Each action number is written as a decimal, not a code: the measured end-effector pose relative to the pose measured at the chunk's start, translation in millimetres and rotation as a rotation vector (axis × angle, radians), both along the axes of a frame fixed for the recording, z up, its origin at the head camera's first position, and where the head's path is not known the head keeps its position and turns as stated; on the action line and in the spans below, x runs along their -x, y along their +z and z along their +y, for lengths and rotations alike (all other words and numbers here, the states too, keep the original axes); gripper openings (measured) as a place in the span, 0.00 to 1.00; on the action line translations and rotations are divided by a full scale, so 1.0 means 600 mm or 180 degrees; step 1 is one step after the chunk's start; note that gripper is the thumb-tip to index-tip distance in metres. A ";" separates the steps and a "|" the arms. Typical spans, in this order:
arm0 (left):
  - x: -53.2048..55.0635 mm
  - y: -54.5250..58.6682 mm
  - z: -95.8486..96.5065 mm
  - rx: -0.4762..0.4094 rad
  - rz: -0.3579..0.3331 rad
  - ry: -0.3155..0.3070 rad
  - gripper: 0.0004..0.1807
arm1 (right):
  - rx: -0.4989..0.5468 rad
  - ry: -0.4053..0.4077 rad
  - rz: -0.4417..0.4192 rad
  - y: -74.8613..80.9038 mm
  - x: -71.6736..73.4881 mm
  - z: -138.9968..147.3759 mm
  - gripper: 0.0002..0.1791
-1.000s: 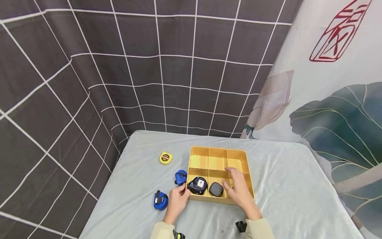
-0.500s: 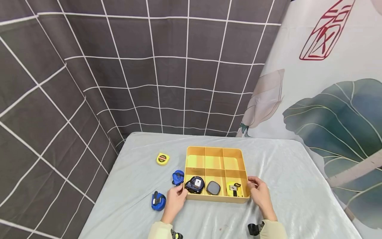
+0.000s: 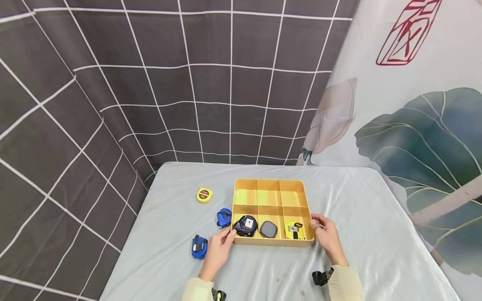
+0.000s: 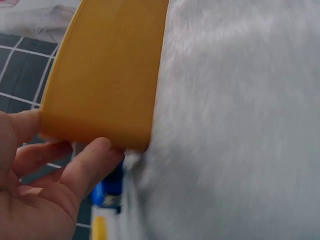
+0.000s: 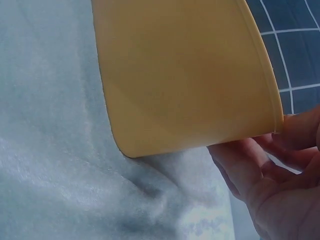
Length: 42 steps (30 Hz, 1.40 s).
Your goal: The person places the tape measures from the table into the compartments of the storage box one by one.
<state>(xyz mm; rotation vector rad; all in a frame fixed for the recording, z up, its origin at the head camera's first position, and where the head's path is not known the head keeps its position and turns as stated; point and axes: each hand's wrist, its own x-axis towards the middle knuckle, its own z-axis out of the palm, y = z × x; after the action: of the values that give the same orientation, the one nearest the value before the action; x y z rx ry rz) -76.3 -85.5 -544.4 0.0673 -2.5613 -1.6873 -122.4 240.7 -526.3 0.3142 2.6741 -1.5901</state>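
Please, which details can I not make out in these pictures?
Head: print on the loose yellow tape measure, too small to read.
Left wrist: contents of the yellow tray, hidden by its outer wall.
Right wrist: part of the right hand, cut off by the right edge.

Stretched forward, well apart, are left forearm (image 3: pixel 197 289) and right forearm (image 3: pixel 344 283)! The left hand (image 3: pixel 217 252) is angled inward, the right hand (image 3: pixel 328 238) is turned to mirror it, and in each a pinch is held by bent fingers (image 4: pixel 37 158).
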 end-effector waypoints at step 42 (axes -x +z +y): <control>-0.040 -0.010 -0.076 0.1604 -0.0563 0.1072 0.34 | -0.0219 -0.0076 0.0103 -0.006 -0.004 -0.009 0.20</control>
<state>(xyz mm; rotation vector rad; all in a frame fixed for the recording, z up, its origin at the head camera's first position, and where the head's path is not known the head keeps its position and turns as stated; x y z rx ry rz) -52.4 -131.2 -550.3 0.5985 -2.8135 -0.9321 -120.0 235.6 -530.1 0.3258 2.7644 -1.5248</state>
